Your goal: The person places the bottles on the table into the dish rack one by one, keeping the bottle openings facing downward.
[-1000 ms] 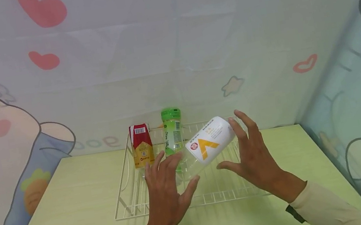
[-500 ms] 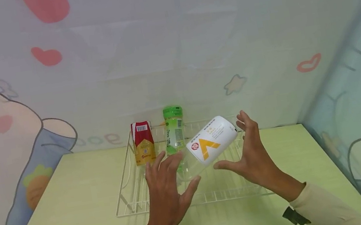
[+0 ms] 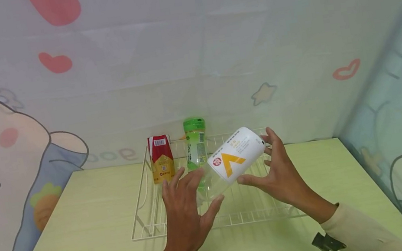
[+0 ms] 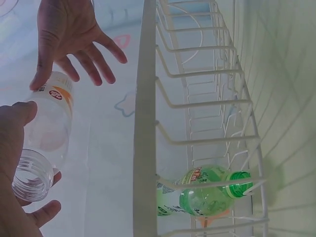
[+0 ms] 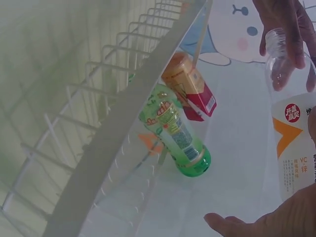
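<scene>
A clear plastic bottle [image 3: 236, 155] with a white and orange label is tilted above the white wire rack [image 3: 247, 218], its neck low on the left. My left hand [image 3: 183, 211] holds it by the neck, thumb and fingers on either side. In the left wrist view its threaded mouth [image 4: 33, 177] has no cap. My right hand [image 3: 282, 178] is at the labelled base, thumb touching the bottle's side. Its other fingers [image 4: 101, 59] are spread in the left wrist view.
A green bottle [image 3: 196, 143] stands upside down in the rack, beside a red and gold carton [image 3: 161, 158] at its left end. The rack sits on a pale green table [image 3: 82, 223], with a cartoon-printed cloth [image 3: 194, 56] behind.
My right thumb has moved left to the label's lower edge, and its fingers have come in behind the bottle's base. My left hand keeps its grip on the neck.
</scene>
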Motion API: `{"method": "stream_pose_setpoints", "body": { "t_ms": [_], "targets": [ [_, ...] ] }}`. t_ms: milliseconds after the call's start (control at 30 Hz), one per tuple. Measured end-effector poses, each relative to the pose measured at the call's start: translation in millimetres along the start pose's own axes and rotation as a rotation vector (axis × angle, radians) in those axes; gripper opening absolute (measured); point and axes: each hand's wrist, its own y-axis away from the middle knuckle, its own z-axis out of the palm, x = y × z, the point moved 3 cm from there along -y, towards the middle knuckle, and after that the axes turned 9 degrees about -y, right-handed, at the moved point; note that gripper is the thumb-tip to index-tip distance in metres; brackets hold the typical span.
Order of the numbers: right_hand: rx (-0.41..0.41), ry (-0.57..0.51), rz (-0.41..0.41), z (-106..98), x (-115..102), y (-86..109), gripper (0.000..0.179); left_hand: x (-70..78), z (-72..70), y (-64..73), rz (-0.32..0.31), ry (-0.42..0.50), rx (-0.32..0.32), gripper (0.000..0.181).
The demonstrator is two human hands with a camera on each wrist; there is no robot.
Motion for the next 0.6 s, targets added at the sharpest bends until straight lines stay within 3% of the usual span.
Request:
{"method": "stream_pose_setpoints", "body": {
  "t_ms": [267,600],
  "targets": [
    [-0.080,-0.162,0.079,2.4,1.0,0.8,0.112,1.0,-0.1,-1.2,-0.009,0.019,-0.011,0.058],
    [-0.104,-0.331,0.088,8.4,0.8,-0.6,0.095,2.2,-0.5,-2.2,-0.012,0.022,0.005,0.060]
  ]
}}
